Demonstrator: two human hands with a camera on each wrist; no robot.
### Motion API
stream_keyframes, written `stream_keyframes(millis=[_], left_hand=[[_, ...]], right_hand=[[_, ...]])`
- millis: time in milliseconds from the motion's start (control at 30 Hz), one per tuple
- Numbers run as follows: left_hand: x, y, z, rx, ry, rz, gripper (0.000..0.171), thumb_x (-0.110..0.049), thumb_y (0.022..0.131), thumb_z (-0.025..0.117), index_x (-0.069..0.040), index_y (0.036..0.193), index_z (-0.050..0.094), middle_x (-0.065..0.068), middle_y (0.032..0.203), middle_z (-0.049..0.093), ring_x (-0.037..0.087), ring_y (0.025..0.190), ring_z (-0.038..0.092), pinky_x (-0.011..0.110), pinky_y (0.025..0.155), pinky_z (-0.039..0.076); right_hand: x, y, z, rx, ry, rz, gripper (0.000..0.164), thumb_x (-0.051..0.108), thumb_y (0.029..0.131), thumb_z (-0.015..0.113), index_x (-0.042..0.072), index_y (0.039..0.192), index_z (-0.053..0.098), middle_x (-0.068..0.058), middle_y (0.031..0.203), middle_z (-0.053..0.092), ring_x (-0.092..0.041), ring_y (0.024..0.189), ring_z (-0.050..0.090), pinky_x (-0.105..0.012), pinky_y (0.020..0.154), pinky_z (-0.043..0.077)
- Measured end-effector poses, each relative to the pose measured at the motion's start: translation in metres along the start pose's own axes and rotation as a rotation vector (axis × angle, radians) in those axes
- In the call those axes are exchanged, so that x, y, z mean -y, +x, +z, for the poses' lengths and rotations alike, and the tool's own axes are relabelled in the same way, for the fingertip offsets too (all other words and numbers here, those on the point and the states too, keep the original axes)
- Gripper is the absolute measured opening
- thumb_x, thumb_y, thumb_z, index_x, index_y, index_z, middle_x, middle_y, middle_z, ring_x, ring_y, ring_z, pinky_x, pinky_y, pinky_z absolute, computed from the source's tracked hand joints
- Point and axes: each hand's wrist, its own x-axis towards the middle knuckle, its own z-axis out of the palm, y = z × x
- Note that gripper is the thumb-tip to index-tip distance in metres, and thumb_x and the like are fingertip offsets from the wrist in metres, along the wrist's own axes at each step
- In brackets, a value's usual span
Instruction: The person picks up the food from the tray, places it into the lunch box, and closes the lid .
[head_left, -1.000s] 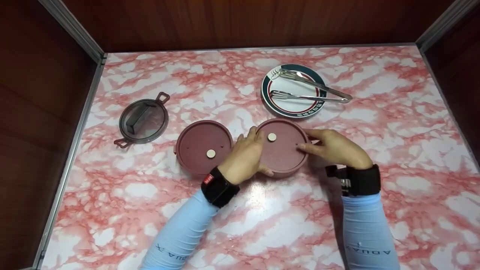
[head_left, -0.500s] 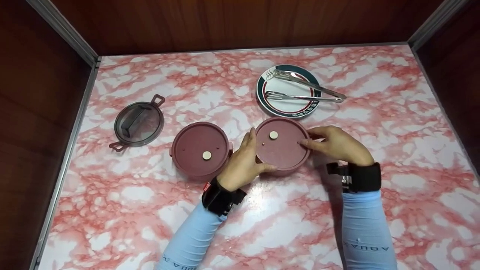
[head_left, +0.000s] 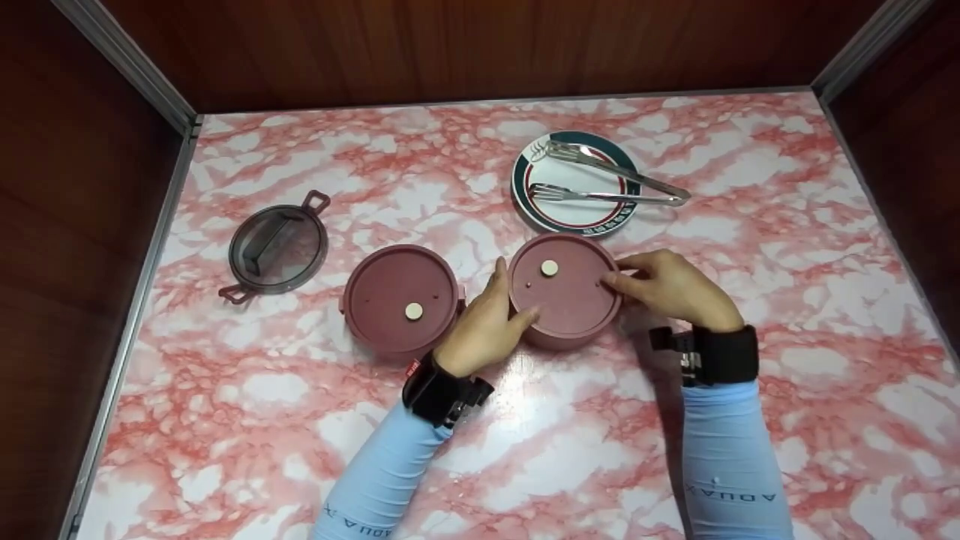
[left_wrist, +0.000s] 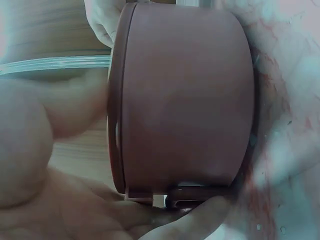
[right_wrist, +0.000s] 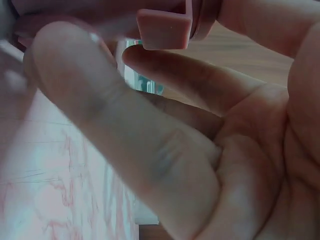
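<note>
A round, dusky-red food container (head_left: 566, 304) with a flat lid and a cream knob stands between both hands. My left hand (head_left: 484, 330) lies along its left side, thumb on the lid's rim; in the left wrist view the fingers (left_wrist: 195, 220) lie along a side latch or handle. My right hand (head_left: 675, 289) holds the right side, thumb on the lid's edge and index finger below it. A square latch tab (right_wrist: 164, 30) juts out beside that hand's fingers in the right wrist view. Just left of my left hand stands a matching lidded container (head_left: 397, 296).
A small pot with a glass lid (head_left: 279, 250) and two side handles sits at the left. Behind the right container, a green-rimmed plate (head_left: 529, 206) bears metal tongs (head_left: 652, 182) whose end overhangs the rim. Dark wooden panels (head_left: 480, 49) wall in the marbled table (head_left: 570, 465).
My left hand has turned, its fingers straightening along the container's side while its thumb moved from the front wall up onto the lid's rim. My right hand keeps its place.
</note>
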Motion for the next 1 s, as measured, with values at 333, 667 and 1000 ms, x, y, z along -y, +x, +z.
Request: stream_keyframes(millis=[333, 667, 1000], left_hand=[[0.0, 0.001, 0.004, -0.041, 0.013, -0.009, 0.079, -0.028, 0.104, 0.051, 0.008, 0.154, 0.003, 0.024, 0.158, 0.019, 0.027, 0.145, 0.024, 0.034, 0.117, 0.021], [-0.003, 0.004, 0.005, -0.078, 0.006, -0.071, 0.08, -0.029, 0.102, 0.053, 0.007, 0.155, 0.004, 0.023, 0.155, 0.031, 0.033, 0.129, 0.049, 0.039, 0.107, 0.039], [-0.004, 0.004, 0.008, -0.105, -0.013, -0.093, 0.076, -0.027, 0.103, 0.05, 0.006, 0.155, 0.006, 0.024, 0.151, 0.038, 0.033, 0.119, 0.058, 0.04, 0.101, 0.044]], right_hand=[[0.011, -0.001, 0.001, 0.01, -0.032, -0.014, 0.031, 0.039, 0.101, 0.057, 0.014, 0.092, 0.074, 0.001, 0.072, 0.065, -0.013, 0.066, 0.056, -0.029, 0.065, 0.043], [0.009, 0.001, 0.002, 0.038, -0.022, -0.002, 0.038, 0.04, 0.105, 0.047, 0.012, 0.092, 0.07, -0.004, 0.072, 0.058, -0.015, 0.065, 0.051, -0.031, 0.064, 0.041], [0.008, 0.004, 0.005, 0.045, -0.009, 0.005, 0.045, 0.041, 0.106, 0.042, 0.01, 0.084, 0.065, -0.002, 0.069, 0.052, -0.018, 0.064, 0.049, -0.033, 0.064, 0.04]])
